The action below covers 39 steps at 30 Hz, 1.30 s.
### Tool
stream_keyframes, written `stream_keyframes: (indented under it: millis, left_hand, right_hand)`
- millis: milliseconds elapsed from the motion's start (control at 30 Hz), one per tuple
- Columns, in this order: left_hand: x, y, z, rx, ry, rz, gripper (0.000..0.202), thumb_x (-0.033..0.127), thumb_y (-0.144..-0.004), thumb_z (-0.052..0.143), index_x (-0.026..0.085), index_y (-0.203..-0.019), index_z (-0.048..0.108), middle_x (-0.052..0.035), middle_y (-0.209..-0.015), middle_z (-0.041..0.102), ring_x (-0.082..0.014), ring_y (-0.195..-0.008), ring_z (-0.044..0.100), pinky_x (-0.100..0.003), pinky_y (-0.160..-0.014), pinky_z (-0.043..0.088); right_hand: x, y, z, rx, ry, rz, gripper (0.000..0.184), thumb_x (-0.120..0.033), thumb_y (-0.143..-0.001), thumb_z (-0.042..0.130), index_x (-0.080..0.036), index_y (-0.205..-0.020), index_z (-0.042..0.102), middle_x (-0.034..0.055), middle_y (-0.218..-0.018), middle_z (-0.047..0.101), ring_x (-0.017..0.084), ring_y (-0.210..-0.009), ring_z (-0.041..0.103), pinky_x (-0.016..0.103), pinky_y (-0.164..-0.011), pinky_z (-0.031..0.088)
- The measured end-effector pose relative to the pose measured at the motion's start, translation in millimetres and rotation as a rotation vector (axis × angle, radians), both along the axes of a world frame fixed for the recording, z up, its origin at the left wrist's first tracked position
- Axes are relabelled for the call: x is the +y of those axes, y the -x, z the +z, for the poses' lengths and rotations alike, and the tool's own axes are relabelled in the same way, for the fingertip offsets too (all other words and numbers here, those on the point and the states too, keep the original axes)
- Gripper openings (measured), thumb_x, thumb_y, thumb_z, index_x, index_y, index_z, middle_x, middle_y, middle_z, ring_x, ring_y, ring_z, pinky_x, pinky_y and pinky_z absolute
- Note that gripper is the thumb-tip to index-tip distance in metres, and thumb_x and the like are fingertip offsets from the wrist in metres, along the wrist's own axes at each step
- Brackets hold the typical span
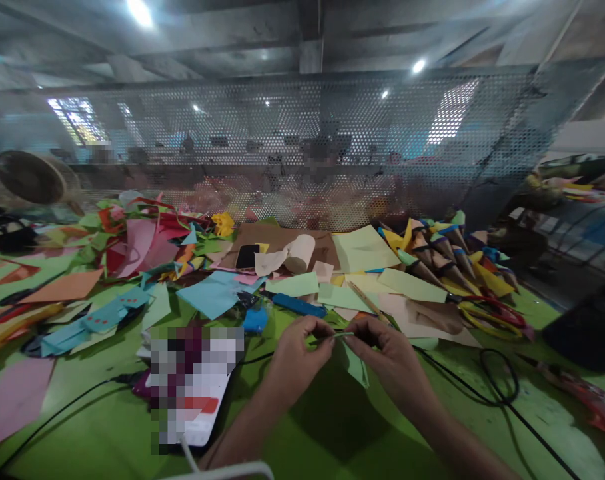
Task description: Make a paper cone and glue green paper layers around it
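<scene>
Between both hands, above the green table, is a small piece of pale green paper [355,363]. My left hand [305,343] pinches its upper left edge between thumb and fingers. Close beside it, my right hand [380,340] pinches the same edge from the right. The rest of the sheet hangs below the fingertips, and its folds are too small to make out. Just beyond the left hand lies a blue box cutter [298,305]. A thin tan stick, perhaps a brush or pencil [365,297], rests on papers beyond the right hand.
A phone [210,393] with a cable lies left of my forearm. Scissors with yellow and red handles [497,320] and a looped black cable [500,400] are at right. Behind are a paper roll [300,253], coloured paper scraps [142,243], paper cones [442,253] and a perforated metal screen [292,110].
</scene>
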State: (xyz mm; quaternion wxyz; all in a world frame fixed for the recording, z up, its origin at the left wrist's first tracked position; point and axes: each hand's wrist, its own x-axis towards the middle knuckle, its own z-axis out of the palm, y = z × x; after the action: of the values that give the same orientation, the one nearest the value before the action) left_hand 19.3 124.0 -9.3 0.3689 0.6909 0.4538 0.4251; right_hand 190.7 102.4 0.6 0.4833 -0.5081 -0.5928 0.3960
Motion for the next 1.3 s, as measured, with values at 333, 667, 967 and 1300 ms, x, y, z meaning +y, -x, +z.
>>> stream_keyframes:
  millis: [333,667,967,1300]
  left_hand:
    - [-0.2,-0.3,-0.1,-0.004,0.008,0.02,0.007,0.016,-0.078,0.06,0.017,-0.082,0.065,-0.0057,-0.085,0.069,-0.0209,-0.085,0.063,-0.035,-0.079,0.049]
    - [-1.1,-1.5,2.7,0.001,0.027,0.003,0.009,0.016,-0.078,0.06,0.016,-0.084,0.066,-0.0069,-0.088,0.069,-0.0212,-0.086,0.064,-0.034,-0.079,0.05]
    - [0.2,-0.2,-0.4,-0.011,-0.003,0.005,0.008,0.017,-0.078,0.06,0.017,-0.083,0.066,-0.0059,-0.085,0.069,-0.0207,-0.084,0.064,-0.033,-0.078,0.05]
    - [1.7,1.0,1.5,-0.015,-0.021,0.019,0.008,0.016,-0.078,0.059,0.017,-0.083,0.065,-0.0048,-0.084,0.069,-0.0196,-0.083,0.064,-0.033,-0.078,0.05]
  right_hand:
    - [0.3,-1.9,-2.2,0.01,-0.008,-0.026,0.022,-0.04,-0.079,0.067,-0.017,-0.079,0.064,0.0022,-0.074,0.06,0.018,-0.069,0.052,0.03,-0.064,0.041]
    - [-0.6,2.4,-1.6,-0.046,0.0,-0.03,0.021,-0.039,-0.078,0.064,-0.018,-0.078,0.064,0.0001,-0.068,0.056,0.017,-0.064,0.048,0.029,-0.06,0.037]
    - [1.1,0.3,-3.0,-0.028,-0.009,-0.019,0.02,-0.038,-0.078,0.064,-0.018,-0.079,0.064,0.0022,-0.074,0.06,0.019,-0.069,0.052,0.031,-0.064,0.04]
    - [1.9,-0.9,-2.9,0.01,-0.01,-0.025,0.02,-0.039,-0.078,0.066,-0.019,-0.082,0.067,0.0033,-0.077,0.065,0.019,-0.072,0.056,0.03,-0.063,0.043]
